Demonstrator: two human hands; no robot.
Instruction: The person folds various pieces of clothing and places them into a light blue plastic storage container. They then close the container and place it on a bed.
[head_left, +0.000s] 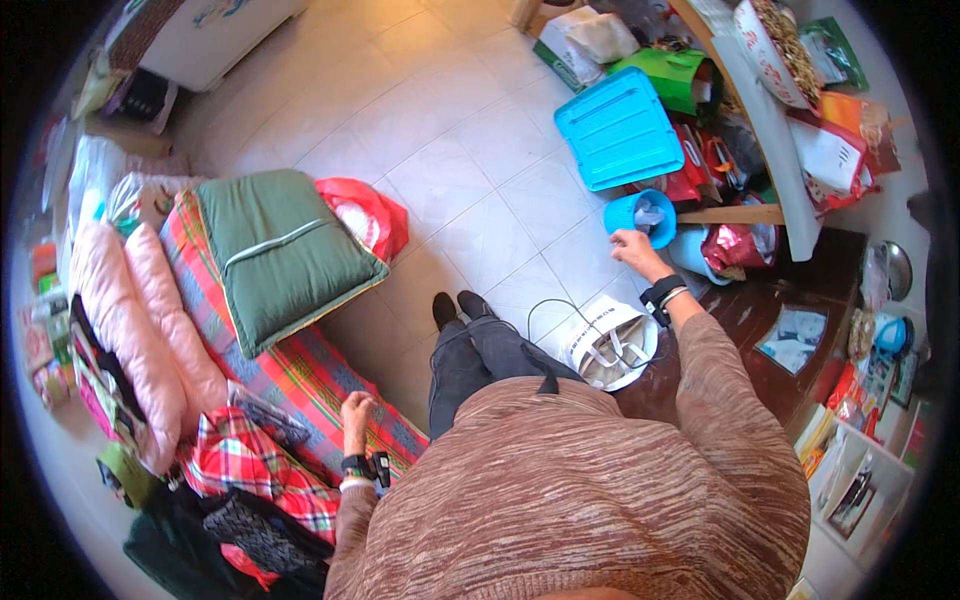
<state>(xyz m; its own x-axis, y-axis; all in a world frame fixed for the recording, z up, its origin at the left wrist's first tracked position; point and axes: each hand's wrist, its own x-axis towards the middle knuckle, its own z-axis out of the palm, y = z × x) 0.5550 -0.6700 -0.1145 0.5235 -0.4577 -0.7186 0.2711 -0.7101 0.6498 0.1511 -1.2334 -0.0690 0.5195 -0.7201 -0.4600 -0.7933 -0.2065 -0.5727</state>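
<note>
My right hand (636, 249) reaches out beside a small blue plastic bin (619, 213), its fingers bent and slightly apart, with nothing visible in them. I cannot tell whether it touches the bin's rim. Crumpled clear plastic (648, 214) lies inside the bin. My left hand (358, 411) is loosely curled over a bench covered with red and grey woven cloth (330, 379); its palm is hidden. A red plaid cloth (247, 457) lies beside it. Below my right forearm is a white handled bag (600, 322) bearing writing.
A green cushion (277, 240) rests on the covered bench near a red plastic bag (386, 217). A blue plastic lid (619, 127) leans by a crowded shelf. Above it, a patterned bowl (772, 64) holds nuts or similar food. Pale floor tiles (457, 157) lie ahead.
</note>
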